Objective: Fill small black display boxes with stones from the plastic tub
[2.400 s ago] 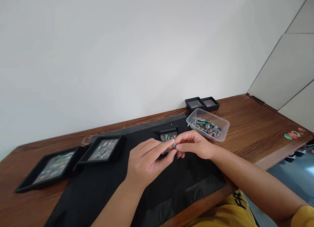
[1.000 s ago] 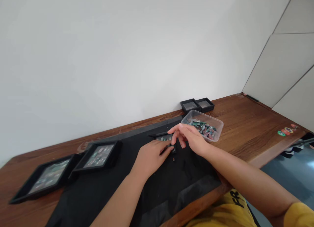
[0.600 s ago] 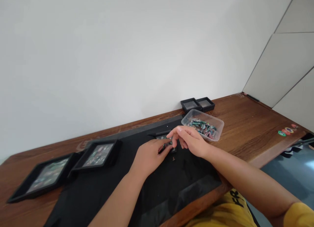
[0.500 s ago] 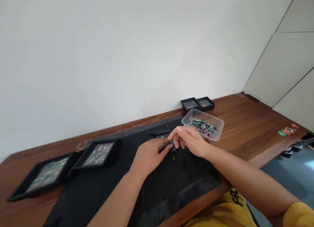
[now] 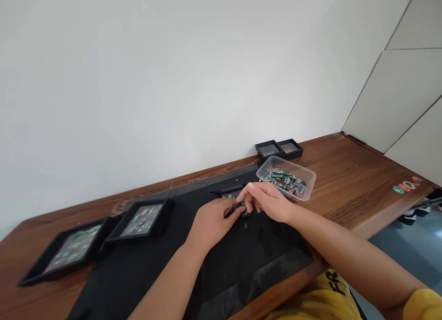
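So right now both your hands meet over the small black tray (image 5: 230, 194) sitting on the black mat (image 5: 221, 264) in the middle of the table (image 5: 345, 182). Your left hand (image 5: 210, 223) comes in from about 7 o'clock, fingers curled, thumb and forefinger pinched narrow at the tray's near edge; it looks like there's a tiny greenish piece (image 5: 238, 205) right at the fingertips, but it's too small to say for sure which hand has it. Your right hand (image 5: 271, 202) comes in from 4 o'clock, fingers bent down and closed narrow, tips touching the same spot, so the two grips are basically touching each other. One little dark bit (image 5: 246, 226) lies loose on the mat just beside the tray at 6 o'clock.

At 2 o'clock from your hands, close by, there's a clear plastic tub (image 5: 309, 179) full of green and reddish pieces. Further out at 1 o'clock, against the wall, two small black boxes (image 5: 279, 148) sit side by side, touching. Over at 9 o'clock, well apart from your hands, two bigger black display trays (image 5: 103, 232) with pieces laid out inside sit next to each other, one partly on the mat. Some coloured stickers (image 5: 407, 186) are at the far right edge of the table at 3 o'clock.
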Demonstrator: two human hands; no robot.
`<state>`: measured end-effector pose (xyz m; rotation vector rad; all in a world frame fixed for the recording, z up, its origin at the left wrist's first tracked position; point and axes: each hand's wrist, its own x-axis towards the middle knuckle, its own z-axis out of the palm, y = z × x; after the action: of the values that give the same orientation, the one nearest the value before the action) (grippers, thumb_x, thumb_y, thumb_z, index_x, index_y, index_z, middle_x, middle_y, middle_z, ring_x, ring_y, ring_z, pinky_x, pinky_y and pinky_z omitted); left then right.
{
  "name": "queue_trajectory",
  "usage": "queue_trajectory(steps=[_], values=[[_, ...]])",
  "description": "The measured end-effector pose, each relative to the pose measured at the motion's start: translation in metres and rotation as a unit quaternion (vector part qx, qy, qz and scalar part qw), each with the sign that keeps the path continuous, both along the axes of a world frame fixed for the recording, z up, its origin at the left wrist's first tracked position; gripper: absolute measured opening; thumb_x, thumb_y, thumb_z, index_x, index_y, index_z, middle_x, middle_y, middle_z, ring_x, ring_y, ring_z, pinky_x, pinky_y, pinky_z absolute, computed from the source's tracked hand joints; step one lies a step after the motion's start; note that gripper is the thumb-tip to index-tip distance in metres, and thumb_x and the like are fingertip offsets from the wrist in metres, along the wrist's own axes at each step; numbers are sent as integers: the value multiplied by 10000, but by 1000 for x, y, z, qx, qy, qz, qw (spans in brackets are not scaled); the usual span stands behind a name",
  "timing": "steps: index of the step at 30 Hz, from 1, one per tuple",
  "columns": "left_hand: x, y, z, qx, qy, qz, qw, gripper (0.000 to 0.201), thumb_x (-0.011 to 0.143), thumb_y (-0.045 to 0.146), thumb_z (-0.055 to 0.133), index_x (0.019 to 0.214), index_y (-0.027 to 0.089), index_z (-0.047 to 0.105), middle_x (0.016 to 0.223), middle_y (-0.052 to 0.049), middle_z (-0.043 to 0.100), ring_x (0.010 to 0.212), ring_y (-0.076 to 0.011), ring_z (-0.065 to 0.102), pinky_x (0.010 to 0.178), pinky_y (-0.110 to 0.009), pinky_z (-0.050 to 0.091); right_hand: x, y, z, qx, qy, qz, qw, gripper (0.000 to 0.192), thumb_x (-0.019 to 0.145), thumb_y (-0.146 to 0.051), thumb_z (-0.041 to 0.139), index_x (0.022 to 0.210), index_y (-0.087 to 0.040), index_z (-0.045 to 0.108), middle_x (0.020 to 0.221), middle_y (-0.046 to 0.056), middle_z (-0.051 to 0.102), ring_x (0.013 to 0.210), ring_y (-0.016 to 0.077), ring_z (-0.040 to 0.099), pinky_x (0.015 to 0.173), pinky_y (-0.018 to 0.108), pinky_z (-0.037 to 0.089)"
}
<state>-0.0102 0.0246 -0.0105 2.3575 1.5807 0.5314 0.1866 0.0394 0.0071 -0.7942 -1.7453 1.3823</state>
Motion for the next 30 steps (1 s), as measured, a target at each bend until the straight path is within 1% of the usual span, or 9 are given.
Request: queue_trajectory(steps=[4,7,14,18,20,22,25,28,30], values=[[3,0,1,-16,10,-2,1000,288,914,377,558,687,237,667,588,19,578,588,-180,582,564,-276,325,0,1,-1,10,-2,4,1000,718,982,-764,358,900,-151,721,647,-9,585,536,90,451,514,227,355],[4,1,3,-22,18,2,1000,296,917,382,552,681,236,655,590,16,577,595,-184,587,570,-278,327,0,1,1,23,-3,5,1000,723,980,-769,357,895,-151,722,641,-12,580,531,89,444,514,229,353],[4,0,6,-46,15,6,999,285,932,402,519,790,259,721,622,11,607,622,-191,609,601,-282,373,4,-2,5,37,-12,3,999,724,988,-762,353,905,-147,726,658,-4,590,552,96,465,546,236,383],[4,-2,7,-52,-13,7,999,254,920,404,537,876,285,757,645,21,631,629,-188,619,608,-277,399,2,-2,3,50,-11,2,999,726,1001,-746,330,895,-148,728,643,-5,583,560,104,477,563,243,396],[2,-3,8,-44,-30,9,999,272,925,434,537,929,298,773,647,27,635,618,-183,612,607,-275,413,2,-3,3,66,-6,-13,998,718,1013,-727,321,879,-148,726,631,-8,577,558,106,481,570,245,399],[-1,-4,7,-20,-48,16,999,306,924,481,539,986,307,783,649,29,639,610,-179,604,608,-273,431,3,-5,5,96,-13,-41,994,692,1033,-686,317,870,-151,725,627,-9,576,562,108,487,588,248,402],[-7,-6,7,41,-85,16,995,337,914,511,551,1010,299,796,662,18,659,623,-177,611,627,-275,462,4,-7,9,157,-72,-86,981,577,1061,-557,357,863,-161,725,647,-3,596,598,117,520,632,254,403],[-12,-8,10,121,-122,17,985,321,917,469,562,896,259,803,621,8,643,597,-164,600,620,-272,462,4,-9,12,180,-158,-112,964,413,1040,-400,444,843,-168,723,667,0,620,622,123,538,638,255,378],[-13,-10,14,180,-135,52,973,320,925,428,558,796,234,777,580,11,612,559,-148,568,595,-266,441,3,-10,13,162,-222,-123,954,297,1002,-311,505,877,-175,737,683,-3,644,619,125,537,626,254,360]])
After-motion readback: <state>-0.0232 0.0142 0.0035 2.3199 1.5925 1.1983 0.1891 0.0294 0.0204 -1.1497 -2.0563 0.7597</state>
